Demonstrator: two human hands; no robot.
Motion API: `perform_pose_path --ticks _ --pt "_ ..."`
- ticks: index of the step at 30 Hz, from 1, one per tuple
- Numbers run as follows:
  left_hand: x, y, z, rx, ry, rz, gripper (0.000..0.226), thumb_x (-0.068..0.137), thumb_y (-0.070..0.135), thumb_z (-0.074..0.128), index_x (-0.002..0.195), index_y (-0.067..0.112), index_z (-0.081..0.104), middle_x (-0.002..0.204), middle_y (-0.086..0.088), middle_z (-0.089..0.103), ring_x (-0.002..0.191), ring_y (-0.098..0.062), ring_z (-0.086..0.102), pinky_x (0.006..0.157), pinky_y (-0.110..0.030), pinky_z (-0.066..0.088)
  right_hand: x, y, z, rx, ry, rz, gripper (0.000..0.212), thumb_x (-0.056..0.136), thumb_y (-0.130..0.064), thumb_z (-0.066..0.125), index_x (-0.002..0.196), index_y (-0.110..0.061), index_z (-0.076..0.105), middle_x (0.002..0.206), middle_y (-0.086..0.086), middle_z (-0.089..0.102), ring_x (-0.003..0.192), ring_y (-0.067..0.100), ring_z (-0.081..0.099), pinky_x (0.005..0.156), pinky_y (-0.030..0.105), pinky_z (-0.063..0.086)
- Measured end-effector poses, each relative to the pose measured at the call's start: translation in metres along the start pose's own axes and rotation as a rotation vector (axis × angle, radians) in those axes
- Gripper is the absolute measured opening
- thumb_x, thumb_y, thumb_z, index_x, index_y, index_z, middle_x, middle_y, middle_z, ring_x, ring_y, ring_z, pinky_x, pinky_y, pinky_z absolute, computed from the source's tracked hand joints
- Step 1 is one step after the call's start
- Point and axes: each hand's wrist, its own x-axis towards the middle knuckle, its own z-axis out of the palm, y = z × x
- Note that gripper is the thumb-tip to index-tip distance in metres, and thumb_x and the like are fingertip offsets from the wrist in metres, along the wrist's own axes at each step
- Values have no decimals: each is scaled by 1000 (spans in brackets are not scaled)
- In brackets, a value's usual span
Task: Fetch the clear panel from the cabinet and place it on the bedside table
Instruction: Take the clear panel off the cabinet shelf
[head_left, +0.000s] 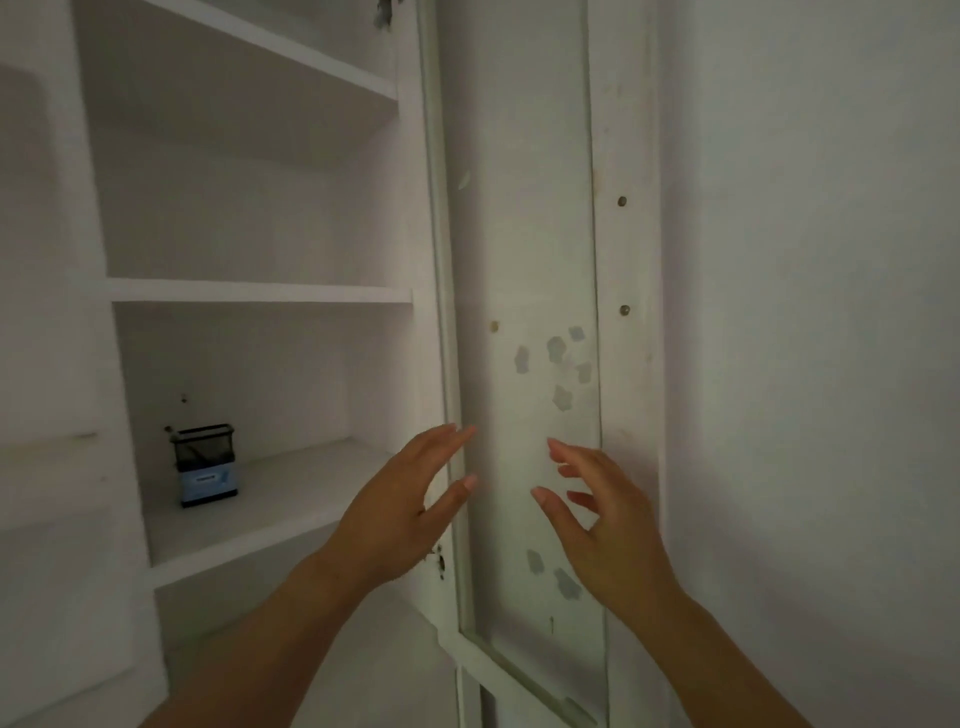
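Note:
A tall clear panel (524, 260) stands upright in the white frame of the open cabinet door, with several small pale stickers on its lower part. My left hand (400, 504) is raised in front of the panel's left edge, fingers spread and holding nothing. My right hand (597, 514) hovers before the panel's lower right part, fingers apart and curled, also holding nothing. Whether either hand touches the glass I cannot tell. The bedside table is out of view.
White cabinet shelves (260, 291) fill the left side. A small black and blue box (203, 464) stands on the lower shelf. The door frame (626, 260) carries two screws. A plain white wall (805, 312) lies to the right.

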Motion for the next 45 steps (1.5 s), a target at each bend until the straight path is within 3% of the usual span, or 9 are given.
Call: perform_pose_path --ticks 9,13,17,22,26,28,32,40,45 --pt "-37 -82 -63 143 74 -133 53 83 63 26 132 44 32 132 22 37 120 6 34 102 -17 28 27 -14 103 166 -142 -32 47 81 -43 56 124 -27 52 118 -12 54 107 0 52 87 14 46" --pt "-25 -109 -90 221 92 -111 47 89 54 34 134 38 36 131 19 38 116 12 30 94 0 20 57 -25 143 209 -162 -79 45 81 -45 56 123 -31 50 117 -20 51 106 -5 50 83 8 44" --pt "-2 -132 -117 298 109 -77 50 89 57 32 135 39 34 137 13 39 117 4 33 97 -17 28 96 -32 174 240 -150 -115 43 83 -40 57 124 -33 49 117 -18 52 105 -5 50 85 10 45" --pt "32 -152 -146 322 162 -8 49 87 56 33 134 42 34 133 16 40 117 0 39 98 -22 31 144 -41 197 241 -94 -199 41 84 -36 59 123 -31 49 116 -16 51 105 -4 50 85 13 46" --pt "58 -158 -170 367 198 72 50 84 59 31 132 43 35 126 21 38 112 7 37 92 -11 29 181 -49 210 259 -43 -251 41 85 -31 62 124 -26 51 113 -13 53 102 1 53 85 18 47" --pt "70 -159 -179 388 216 81 51 83 58 30 132 43 35 125 20 39 110 8 36 89 -6 27 198 -53 215 257 -36 -267 42 85 -32 62 125 -27 51 112 -14 52 101 0 52 83 13 45" --pt "91 -158 -197 486 266 92 52 84 56 32 132 38 39 128 10 46 111 -4 44 90 -23 38 233 -57 221 250 -36 -306 42 86 -33 60 126 -28 49 114 -17 49 98 -3 50 78 7 42" --pt "128 -165 -227 629 333 -22 51 87 58 32 133 35 38 138 3 44 120 -16 46 98 -32 38 293 -54 226 294 -6 -366 40 85 -33 60 124 -25 52 117 -11 53 101 2 51 81 8 41" --pt "149 -166 -237 677 356 -82 51 86 60 31 133 40 36 139 5 43 96 -16 59 93 -35 43 326 -55 228 342 18 -385 39 85 -32 60 123 -25 52 115 -12 53 100 3 52 79 7 41"
